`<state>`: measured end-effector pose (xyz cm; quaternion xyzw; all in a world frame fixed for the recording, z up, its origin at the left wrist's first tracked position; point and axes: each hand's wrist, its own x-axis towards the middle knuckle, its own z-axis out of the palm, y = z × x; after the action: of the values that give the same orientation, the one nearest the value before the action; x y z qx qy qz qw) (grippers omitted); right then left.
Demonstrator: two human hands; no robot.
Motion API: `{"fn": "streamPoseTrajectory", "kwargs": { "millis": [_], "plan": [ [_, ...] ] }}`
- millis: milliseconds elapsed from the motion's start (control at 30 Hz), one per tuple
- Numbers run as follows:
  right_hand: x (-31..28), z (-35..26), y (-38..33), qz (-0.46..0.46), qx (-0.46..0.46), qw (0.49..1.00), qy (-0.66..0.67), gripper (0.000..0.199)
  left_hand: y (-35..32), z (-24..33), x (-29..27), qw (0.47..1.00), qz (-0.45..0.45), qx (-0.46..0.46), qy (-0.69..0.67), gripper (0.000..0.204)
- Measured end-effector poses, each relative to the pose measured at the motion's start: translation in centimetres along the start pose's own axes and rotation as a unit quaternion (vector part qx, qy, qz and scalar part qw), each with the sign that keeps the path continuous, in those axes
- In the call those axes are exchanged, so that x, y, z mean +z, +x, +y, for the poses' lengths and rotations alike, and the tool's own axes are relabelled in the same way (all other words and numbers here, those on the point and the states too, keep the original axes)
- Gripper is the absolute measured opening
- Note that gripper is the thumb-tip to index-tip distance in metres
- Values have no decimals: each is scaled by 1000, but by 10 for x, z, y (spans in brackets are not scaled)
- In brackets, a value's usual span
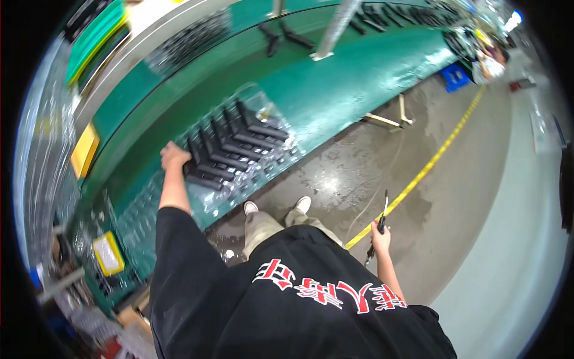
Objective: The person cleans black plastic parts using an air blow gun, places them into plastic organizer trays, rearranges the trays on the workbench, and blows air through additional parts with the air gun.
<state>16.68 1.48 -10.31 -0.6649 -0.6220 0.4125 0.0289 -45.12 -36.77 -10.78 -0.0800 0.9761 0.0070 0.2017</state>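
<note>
My left hand (173, 157) is at the far left end of a row of black angled parts (232, 139). Its fingers are curled at the end of the leftmost black angled part (202, 178), partly hiding that end. The row lies in a clear plastic tray (286, 157) on the green bench. Away from the bench, over the floor on the right, my right hand (381, 236) is wrapped round a black air blow gun (381, 224). Its thin metal nozzle points up and away, and a metal fitting shows below the hand.
The long green bench (353, 78) runs off to the far right, with more black parts (382, 18) along its back. A metal post (336, 30) rises from it. A yellow block (85, 151) and a yellow-framed card (108, 253) are at left. Yellow tape (427, 169) crosses the wet floor.
</note>
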Motion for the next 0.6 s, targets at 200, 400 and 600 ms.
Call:
{"fn": "streamPoseTrajectory", "kwargs": {
  "millis": [200, 400, 600],
  "plan": [
    [5, 43, -45, 84, -26, 991, -105, 33, 18, 4, 12, 999, -14, 23, -31, 41],
    [51, -28, -89, 113, -108, 988, -15, 32, 29, -28, 24, 968, 168, 99, -156, 28],
    [79, -128, -139, 44, -176, 977, 114, 24, -39, -30, -54, 894, 178, 309, -273, 17]
  ]
}}
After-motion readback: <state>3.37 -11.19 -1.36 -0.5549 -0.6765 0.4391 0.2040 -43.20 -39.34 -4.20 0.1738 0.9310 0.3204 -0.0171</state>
